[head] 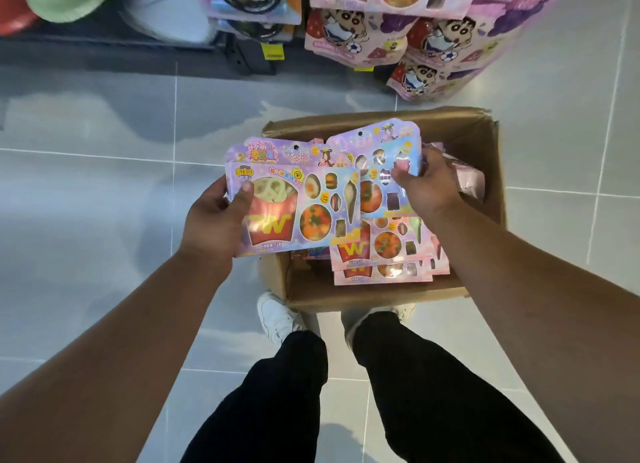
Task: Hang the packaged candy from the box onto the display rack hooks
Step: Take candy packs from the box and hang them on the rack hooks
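My left grip curls round one candy pack by its left edge and my right grip pinches a second pack. Both hang-holes point toward the display rack beyond the box's far edge.

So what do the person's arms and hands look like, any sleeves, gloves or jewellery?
The left forearm and right forearm are bare, with no sleeves in view. The left hand and right hand wear no gloves, and no ring, watch or wristband shows on either.
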`<move>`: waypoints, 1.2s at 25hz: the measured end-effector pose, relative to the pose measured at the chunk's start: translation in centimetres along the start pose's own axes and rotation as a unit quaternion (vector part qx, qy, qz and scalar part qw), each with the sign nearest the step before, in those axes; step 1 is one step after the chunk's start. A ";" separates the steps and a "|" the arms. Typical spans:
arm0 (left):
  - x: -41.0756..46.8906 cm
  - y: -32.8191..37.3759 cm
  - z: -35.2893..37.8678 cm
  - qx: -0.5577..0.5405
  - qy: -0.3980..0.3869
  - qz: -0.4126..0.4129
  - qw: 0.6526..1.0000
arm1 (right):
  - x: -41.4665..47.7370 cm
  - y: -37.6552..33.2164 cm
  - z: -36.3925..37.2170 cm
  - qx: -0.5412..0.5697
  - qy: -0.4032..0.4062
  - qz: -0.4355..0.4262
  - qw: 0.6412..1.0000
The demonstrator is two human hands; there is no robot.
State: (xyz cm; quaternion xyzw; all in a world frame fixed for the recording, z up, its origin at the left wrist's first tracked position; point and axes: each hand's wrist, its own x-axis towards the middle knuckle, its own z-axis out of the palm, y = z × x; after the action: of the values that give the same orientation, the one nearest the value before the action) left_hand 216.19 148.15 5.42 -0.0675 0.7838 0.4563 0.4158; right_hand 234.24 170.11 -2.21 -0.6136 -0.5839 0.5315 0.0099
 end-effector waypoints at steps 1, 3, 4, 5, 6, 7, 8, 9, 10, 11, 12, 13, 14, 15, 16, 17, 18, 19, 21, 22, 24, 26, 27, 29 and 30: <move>-1.2 1.4 -0.5 0.008 -0.008 0.012 1.000 | -1.3 -1.1 -1.1 0.006 0.004 -0.005 1.000; -3.5 4.6 -1.6 0.035 -0.032 0.038 0.998 | -4.2 -3.8 -3.7 0.020 0.006 -0.017 1.000; -4.6 6.1 -2.3 0.053 -0.054 0.051 0.996 | -5.7 -5.3 -4.9 0.035 0.003 -0.018 0.999; -5.6 7.7 -2.8 0.069 -0.080 0.062 0.993 | -6.7 -6.4 -6.0 0.047 0.005 -0.023 0.999; -6.5 9.4 -3.1 0.084 -0.109 0.075 0.988 | -7.6 -7.6 -7.0 0.064 0.005 -0.028 0.998; -7.5 11.3 -3.5 0.103 -0.141 0.090 0.981 | -8.7 -9.3 -8.2 0.087 0.006 -0.042 0.995; -8.4 13.0 -3.6 0.132 -0.173 0.106 0.970 | -9.6 -10.9 -9.2 0.106 0.007 -0.050 0.993; -9.0 14.7 -3.6 0.169 -0.196 0.121 0.958 | -10.0 -12.2 -10.2 0.109 0.008 -0.063 0.992; -9.4 16.2 -3.3 0.208 -0.209 0.133 0.946 | -10.3 -13.5 -11.0 0.101 0.008 -0.073 0.992; -9.6 17.5 -2.9 0.247 -0.216 0.142 0.934 | -10.2 -14.6 -11.7 0.102 0.005 -0.088 0.991; -9.6 18.7 -2.4 0.283 -0.219 0.143 0.923 | -10.1 -15.4 -12.1 0.125 -0.006 -0.097 0.987; -9.5 19.7 -1.7 0.311 -0.225 0.141 0.912 | -10.1 -16.1 -12.5 0.152 -0.019 -0.111 0.982; -9.1 20.5 -1.0 0.334 -0.232 0.140 0.903 | -10.0 -16.6 -12.8 0.172 -0.028 -0.121 0.977; -8.6 21.3 -0.3 0.347 -0.235 0.139 0.897 | -9.8 -16.9 -13.1 0.182 -0.037 -0.131 0.974; -8.3 22.2 0.3 0.348 -0.234 0.139 0.897 | -9.8 -17.1 -13.4 0.196 -0.048 -0.139 0.970; -7.9 23.0 0.8 0.339 -0.234 0.139 0.900 | -9.7 -17.2 -13.8 0.209 -0.054 -0.149 0.965; -7.5 23.7 1.3 0.325 -0.237 0.136 0.906 | -9.6 -17.3 -14.2 0.224 -0.061 -0.157 0.960; -7.2 24.2 1.8 0.312 -0.241 0.129 0.910 | -9.4 -17.3 -14.7 0.239 -0.068 -0.163 0.955; -7.2 24.7 2.8 0.293 -0.245 0.115 0.917 | -8.9 -17.3 -15.7 0.269 -0.087 -0.164 0.945; -7.3 24.8 3.4 0.284 -0.246 0.111 0.920 | -8.7 -17.4 -16.2 0.280 -0.097 -0.165 0.941; -7.5 24.6 4.4 0.278 -0.236 0.112 0.924 | -8.2 -17.6 -16.9 0.289 -0.115 -0.169 0.935; -7.7 24.6 5.1 0.275 -0.216 0.122 0.929 | -7.5 -18.1 -17.5 0.295 -0.124 -0.175 0.931; -7.5 24.5 5.3 0.265 -0.207 0.122 0.934 | -7.0 -18.5 -17.6 0.294 -0.126 -0.179 0.930; -7.0 24.2 5.5 0.231 -0.193 0.112 0.947 | -6.0 -19.4 -17.6 0.286 -0.130 -0.188 0.931; -6.7 24.0 5.6 0.218 -0.195 0.108 0.950 | -5.5 -19.9 -17.6 0.279 -0.130 -0.192 0.932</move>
State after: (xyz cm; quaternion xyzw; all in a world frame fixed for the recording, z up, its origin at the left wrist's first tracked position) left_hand 212.19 164.41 24.71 0.1995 0.7707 0.3207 0.5132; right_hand 233.16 183.14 21.56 -0.3876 -0.5149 0.7362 0.2066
